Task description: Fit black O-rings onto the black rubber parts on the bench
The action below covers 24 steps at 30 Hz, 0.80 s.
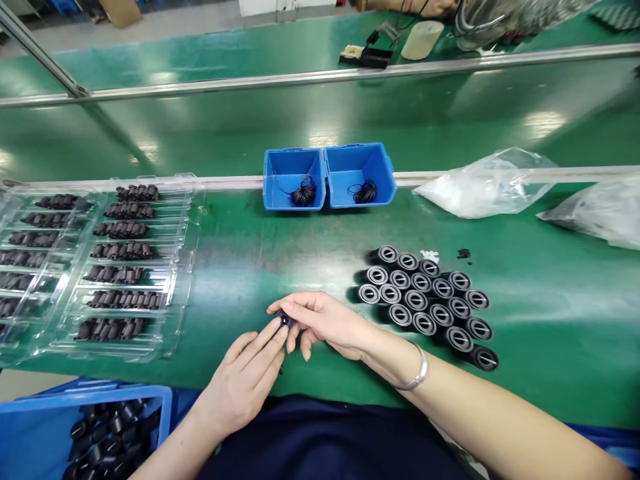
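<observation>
A small dark round part (285, 320) with a shiny centre is between my hands, just above the green bench. My right hand (325, 323) grips it from the right between thumb and index finger, its other fingers loosely curled. From the lower left, my left hand (250, 377) has its fingertips pressed together against the same part. Much of the part is hidden by fingers. To the right stand several black cylinders (416, 300), each with a ringed top crossed by a pale line.
Two blue bins (360, 180) hold black rings. Clear trays (183, 267) of dark parts lie left; a blue crate (165, 407) of black cylinders sits lower left. Small white pieces (430, 256), black bits (464, 253) and plastic bags (485, 183) lie right. A metal rail (220, 85) crosses behind.
</observation>
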{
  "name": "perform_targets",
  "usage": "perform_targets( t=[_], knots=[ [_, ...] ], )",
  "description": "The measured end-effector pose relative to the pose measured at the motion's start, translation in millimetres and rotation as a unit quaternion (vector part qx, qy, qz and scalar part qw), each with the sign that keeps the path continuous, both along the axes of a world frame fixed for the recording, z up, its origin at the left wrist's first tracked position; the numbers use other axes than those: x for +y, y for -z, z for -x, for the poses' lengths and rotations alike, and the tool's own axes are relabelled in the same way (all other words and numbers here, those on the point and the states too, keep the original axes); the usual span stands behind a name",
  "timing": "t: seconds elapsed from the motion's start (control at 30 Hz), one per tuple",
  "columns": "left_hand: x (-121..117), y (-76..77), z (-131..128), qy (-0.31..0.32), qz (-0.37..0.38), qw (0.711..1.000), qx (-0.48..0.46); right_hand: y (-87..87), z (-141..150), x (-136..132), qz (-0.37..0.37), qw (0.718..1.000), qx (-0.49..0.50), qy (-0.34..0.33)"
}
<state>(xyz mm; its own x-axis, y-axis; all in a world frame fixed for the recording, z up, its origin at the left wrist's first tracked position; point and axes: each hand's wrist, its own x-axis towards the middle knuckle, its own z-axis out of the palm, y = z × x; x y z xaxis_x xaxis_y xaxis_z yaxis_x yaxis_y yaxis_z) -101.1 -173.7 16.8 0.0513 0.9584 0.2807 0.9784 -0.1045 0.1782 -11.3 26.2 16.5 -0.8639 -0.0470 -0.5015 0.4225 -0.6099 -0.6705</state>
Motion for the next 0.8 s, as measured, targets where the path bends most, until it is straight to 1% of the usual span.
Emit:
perform_targets(
  t=[0.07, 0.17, 0.27, 0.33, 0.43, 0.57, 0.63, 0.67, 0.7, 0.73, 0.77, 0.8],
  knots=[
    [-0.1, 1.1, -1.6, 0.004, 0.001, 1.000, 0.001, 0.8, 1.5, -2.3, -0.025, 1.000, 0.004, -0.008],
    [-0.7, 4.2, -4.7, -0.016, -0.007, 1.000, -0.003, 4.0, 2.1, -7.1, -0.072, 0.997, 0.007, 0.000],
    [-1.2, 7.6, -6.3, -0.042, 0.003, 0.999, -0.004, 6.9, -1.6, -9.7, -0.053, 0.998, 0.030, 0.025],
    [-1.0, 9.1, -6.8, -0.039, 0.015, 0.999, -0.001, 8.2, -5.4, -9.2, -0.036, 0.998, 0.050, 0.033],
    [0.1, 9.4, -8.3, -0.032, 0.020, 0.999, 0.021, 11.4, -9.2, -7.1, -0.047, 0.997, 0.060, 0.030],
    [1.6, 8.8, -13.0, -0.051, -0.003, 0.998, 0.038, 18.7, -6.6, -9.5, -0.055, 0.995, 0.066, 0.048],
    [1.9, 9.6, -14.6, -0.061, -0.018, 0.997, 0.038, 20.4, -4.5, -12.6, -0.068, 0.994, 0.075, 0.045],
    [2.1, 10.2, -14.4, -0.065, -0.020, 0.997, 0.037, 19.6, -4.7, -13.9, -0.088, 0.992, 0.081, 0.042],
    [2.6, 10.7, -13.1, -0.067, -0.019, 0.997, 0.036, 17.4, -6.3, -14.7, -0.127, 0.987, 0.089, 0.045],
    [3.7, 11.0, -10.7, -0.069, -0.014, 0.997, 0.036, 13.7, -9.8, -14.8, -0.189, 0.975, 0.103, 0.054],
    [5.4, 11.1, -7.1, -0.072, -0.006, 0.997, 0.037, 8.7, -15.5, -13.9, -0.276, 0.951, 0.121, 0.066],
    [7.8, 10.8, -2.5, -0.074, 0.000, 0.996, 0.040, 2.9, -23.2, -12.1, -0.380, 0.911, 0.140, 0.082]
  ],
)
